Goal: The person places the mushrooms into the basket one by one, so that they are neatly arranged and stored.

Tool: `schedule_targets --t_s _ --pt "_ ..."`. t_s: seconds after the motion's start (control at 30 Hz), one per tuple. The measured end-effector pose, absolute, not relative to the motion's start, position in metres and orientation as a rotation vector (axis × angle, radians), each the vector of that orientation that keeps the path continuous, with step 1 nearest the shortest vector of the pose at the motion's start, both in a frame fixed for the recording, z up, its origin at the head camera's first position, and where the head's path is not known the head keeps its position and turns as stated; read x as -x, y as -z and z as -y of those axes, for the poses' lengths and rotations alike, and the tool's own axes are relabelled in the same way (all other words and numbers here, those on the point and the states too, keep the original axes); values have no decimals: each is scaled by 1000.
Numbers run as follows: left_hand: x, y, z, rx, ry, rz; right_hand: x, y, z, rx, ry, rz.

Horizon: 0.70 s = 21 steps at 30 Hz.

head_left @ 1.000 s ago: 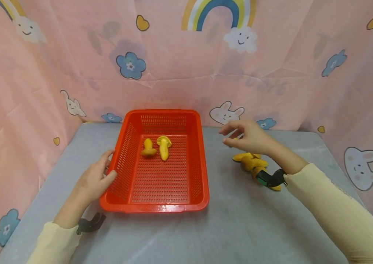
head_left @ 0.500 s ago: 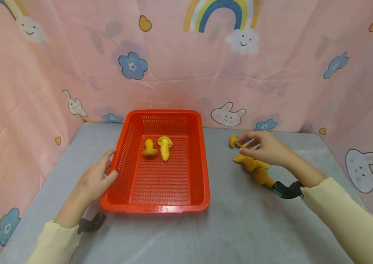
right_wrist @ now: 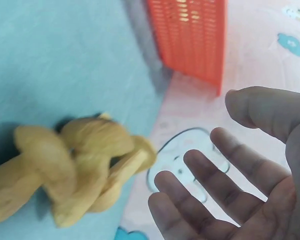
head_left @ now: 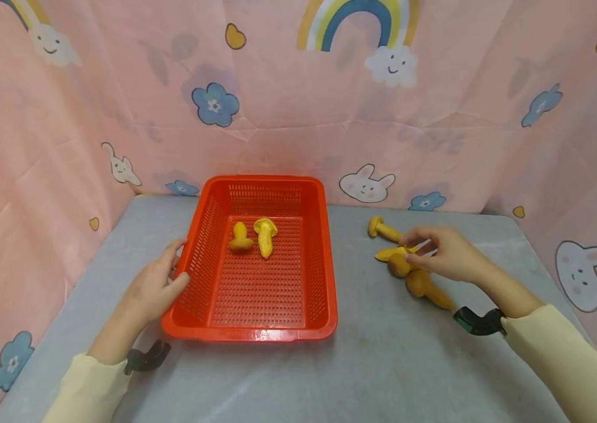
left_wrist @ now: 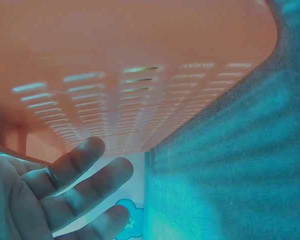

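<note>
My left hand point(head_left: 145, 288) lies along the left rim of a red plastic basket point(head_left: 250, 334), its thumb near the rim. In the left wrist view, its loosely extended fingers point(left_wrist: 92, 192) are beside the slotted outer wall. Two yellow mushrooms, one with its cap toward me point(head_left: 241, 239) and one with its cap away point(head_left: 265, 239), lie inside. My right hand point(head_left: 449, 254) hovers over several brownish-yellow mushrooms point(head_left: 425, 288) on the table, partly covering them. The right wrist view has its fingers spread, holding nothing, beside the mushroom pile point(right_wrist: 92, 165).
A grey cloth-like surface covers the table point(head_left: 362, 364). Behind and at both sides hangs a pink printed curtain point(head_left: 288, 88). One mushroom point(head_left: 378, 228) lies at the back of the pile, toward the curtain.
My right hand has moved right, toward me and down, from above the back of the pile to over its middle. The left hand and the basket stay in place.
</note>
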State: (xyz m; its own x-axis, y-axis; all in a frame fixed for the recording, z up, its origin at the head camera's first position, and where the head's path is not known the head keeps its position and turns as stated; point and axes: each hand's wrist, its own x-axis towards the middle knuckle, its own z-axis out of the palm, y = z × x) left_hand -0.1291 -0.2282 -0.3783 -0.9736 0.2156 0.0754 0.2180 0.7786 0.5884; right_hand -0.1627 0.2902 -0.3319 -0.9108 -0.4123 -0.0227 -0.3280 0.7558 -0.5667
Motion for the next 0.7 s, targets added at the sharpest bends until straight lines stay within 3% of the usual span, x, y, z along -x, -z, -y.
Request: schedule_targets --t_s 0.7 --pt "130 382 228 364 976 2947 144 371 -329 517 716 -2763"
